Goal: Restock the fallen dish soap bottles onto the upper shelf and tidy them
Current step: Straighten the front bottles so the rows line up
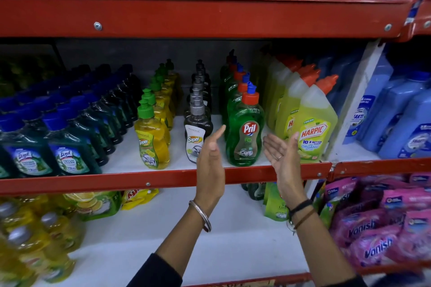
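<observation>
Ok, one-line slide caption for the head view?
Open left hand and right hand flank the front green Pril bottle standing upright on the red-edged shelf.

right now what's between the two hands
The front green Pril bottle, upright on the shelf, between the open left hand and right hand in the head view.

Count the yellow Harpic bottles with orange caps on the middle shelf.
4 visible, in one row running front to back right of the green Pril bottle: front Harpic bottle, second, third, fourth. More may hide behind.
</observation>
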Demonstrator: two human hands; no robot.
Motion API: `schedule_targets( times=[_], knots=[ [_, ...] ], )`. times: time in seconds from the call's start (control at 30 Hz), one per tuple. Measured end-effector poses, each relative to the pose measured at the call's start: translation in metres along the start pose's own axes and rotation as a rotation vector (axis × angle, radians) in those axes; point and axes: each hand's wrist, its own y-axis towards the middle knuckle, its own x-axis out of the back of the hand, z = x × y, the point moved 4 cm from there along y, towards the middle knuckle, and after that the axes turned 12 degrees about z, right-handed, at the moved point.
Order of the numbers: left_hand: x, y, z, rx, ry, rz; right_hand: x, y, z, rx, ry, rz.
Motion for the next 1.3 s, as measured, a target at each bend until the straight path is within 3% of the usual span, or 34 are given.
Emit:
schedule_targets(
  times=[0.1,0.2,0.3,0.4,0.67,0.97,1.2,1.3],
  knots=[
    [0.024,-0.008,-0.007,-0.138,0.046,-0.231,-0.012,-0.023,-0.009,0.251,-0.061,-0.153],
    [0.043,0.002,-0.007,-0.082,0.103,-0.283,-0.047,-0.034,-0.020,0.355,-0.099,0.028],
    [0.053,0.018,0.001,0.069,0.107,-0.182,-0.090,-0.032,-0.026,0.251,-0.083,0.246],
    [0.058,0.023,0.001,0.113,0.084,-0.069,-0.118,-0.022,-0.028,0.088,-0.038,0.315],
    [0.075,0.012,0.013,0.182,0.061,0.009,-0.123,-0.007,-0.021,0.007,0.116,0.350],
    [0.081,0.005,0.007,0.198,0.048,-0.005,-0.118,-0.004,-0.022,-0.022,0.064,0.358],
    [0.081,0.003,0.008,0.185,0.064,0.011,-0.119,-0.006,-0.019,0.001,0.029,0.303],
    [0.081,-0.004,0.005,0.101,0.097,-0.044,-0.121,-0.014,-0.017,0.044,0.025,0.216]
  ],
)
